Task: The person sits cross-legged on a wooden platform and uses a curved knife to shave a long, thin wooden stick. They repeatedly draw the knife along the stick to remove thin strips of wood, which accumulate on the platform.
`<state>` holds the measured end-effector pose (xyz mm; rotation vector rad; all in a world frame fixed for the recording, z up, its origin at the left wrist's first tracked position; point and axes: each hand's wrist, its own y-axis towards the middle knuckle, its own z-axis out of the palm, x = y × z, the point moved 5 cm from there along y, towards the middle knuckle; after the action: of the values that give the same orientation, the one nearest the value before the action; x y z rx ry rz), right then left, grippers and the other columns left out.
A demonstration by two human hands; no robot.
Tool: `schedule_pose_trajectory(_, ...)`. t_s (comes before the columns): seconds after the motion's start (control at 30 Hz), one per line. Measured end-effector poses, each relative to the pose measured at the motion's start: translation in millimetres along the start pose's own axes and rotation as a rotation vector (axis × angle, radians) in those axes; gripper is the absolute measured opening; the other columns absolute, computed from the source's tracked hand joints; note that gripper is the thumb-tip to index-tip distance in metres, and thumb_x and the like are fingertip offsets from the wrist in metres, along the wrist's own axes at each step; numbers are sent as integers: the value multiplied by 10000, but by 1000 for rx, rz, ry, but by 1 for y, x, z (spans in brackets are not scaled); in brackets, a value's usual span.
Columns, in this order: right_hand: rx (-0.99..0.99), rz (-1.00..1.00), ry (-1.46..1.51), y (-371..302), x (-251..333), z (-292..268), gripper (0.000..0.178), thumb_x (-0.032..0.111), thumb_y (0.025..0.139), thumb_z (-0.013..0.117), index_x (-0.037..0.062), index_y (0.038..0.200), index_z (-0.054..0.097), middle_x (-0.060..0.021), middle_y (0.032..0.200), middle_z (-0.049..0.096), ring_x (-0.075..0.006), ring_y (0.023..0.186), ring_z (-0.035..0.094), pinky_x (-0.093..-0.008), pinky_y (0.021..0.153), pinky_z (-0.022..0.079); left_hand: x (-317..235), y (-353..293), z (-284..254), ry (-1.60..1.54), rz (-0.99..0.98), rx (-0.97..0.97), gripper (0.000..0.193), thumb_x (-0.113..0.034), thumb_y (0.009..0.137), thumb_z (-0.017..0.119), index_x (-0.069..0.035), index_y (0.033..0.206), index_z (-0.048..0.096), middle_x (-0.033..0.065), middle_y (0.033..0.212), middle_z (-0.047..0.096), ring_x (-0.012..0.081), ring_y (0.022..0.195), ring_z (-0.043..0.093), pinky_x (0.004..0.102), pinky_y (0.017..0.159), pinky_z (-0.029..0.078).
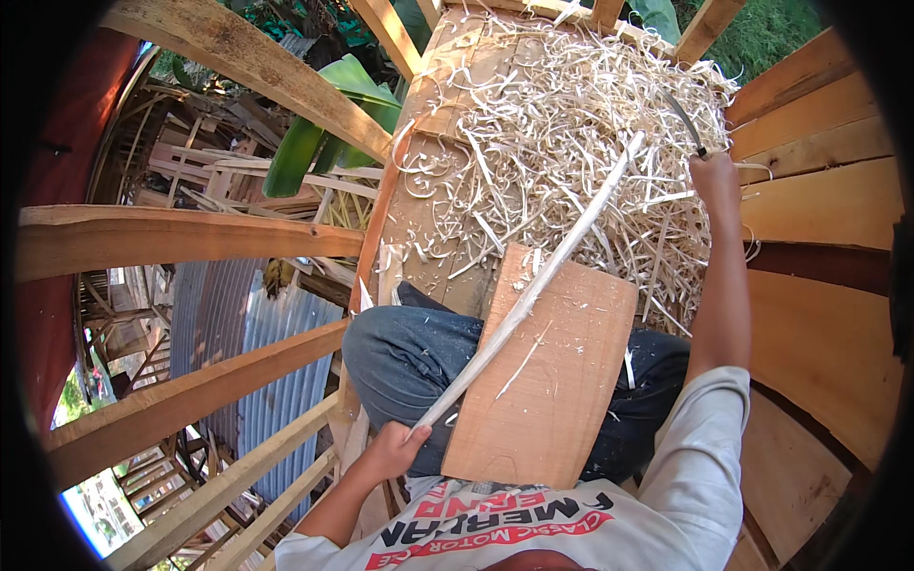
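Observation:
My left hand (392, 451), low and left of centre, is closed round the near end of a long, pale, peeled wooden stick (533, 290). The stick slants up to the right, crossing a flat wooden board (543, 381) that lies over my lap. A few thin shavings are scattered on the board. Farther out at the upper right, my right hand (716, 181) grips the handle of a sickle (685, 122). Its dark curved blade points up and to the left, apart from the stick's far end.
A thick heap of curled wood shavings (571, 124) covers much of the plank floor (433, 181) ahead. Wooden rails (181, 231) run along the left side, and a plank wall (819, 200) stands close on the right. Beyond the rails lie corrugated metal sheets (286, 352) and green leaves (333, 124).

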<state>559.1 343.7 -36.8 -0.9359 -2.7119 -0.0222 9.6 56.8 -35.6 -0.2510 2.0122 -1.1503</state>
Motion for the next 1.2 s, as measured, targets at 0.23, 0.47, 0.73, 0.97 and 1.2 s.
schedule_pose_trajectory(0.23, -63, -296, 403, -99, -2, 2, 353, 312, 866, 646, 5, 719, 556, -106, 508, 512, -244, 462, 526, -365, 491, 404, 1, 2, -3, -97, -36, 106, 593, -421, 968, 470, -7, 544, 454, -15, 491, 394, 81, 494, 363, 307, 451, 330)
schedule_pose_trajectory(0.47, -89, -503, 62, -115, 13, 9, 357, 364, 918, 561, 40, 775, 519, -158, 629, 596, -324, 592, 624, -409, 519, 473, -3, 0, -2, -63, -50, 151, 600, -453, 986, 401, -31, 563, 450, -20, 530, 408, 90, 503, 359, 276, 469, 309)
schedule_pose_trajectory(0.73, -81, -426, 210, -114, 7, 29, 336, 367, 919, 555, 54, 796, 554, -146, 592, 592, -340, 558, 612, -431, 513, 475, -12, -1, -4, -57, 29, 100, 597, -465, 986, 396, -49, 559, 433, -31, 539, 392, 79, 506, 335, 269, 467, 292)
schedule_pose_trajectory(0.97, 16, -592, 227, -137, 7, 24, 306, 348, 920, 550, 58, 822, 548, -132, 616, 600, -340, 586, 620, -425, 544, 476, -3, -1, -1, -104, -55, 140, 588, -476, 986, 387, -72, 558, 401, -40, 532, 353, 71, 497, 307, 258, 460, 273)
schedule_pose_trajectory(1.2, -77, -733, 339, -145, 25, 30, 351, 371, 912, 566, 50, 771, 549, -121, 587, 580, -318, 551, 608, -403, 528, 471, -7, 0, 0, -84, 2, 114, 594, -493, 978, 394, -83, 548, 382, -36, 524, 354, 72, 482, 311, 254, 446, 269)
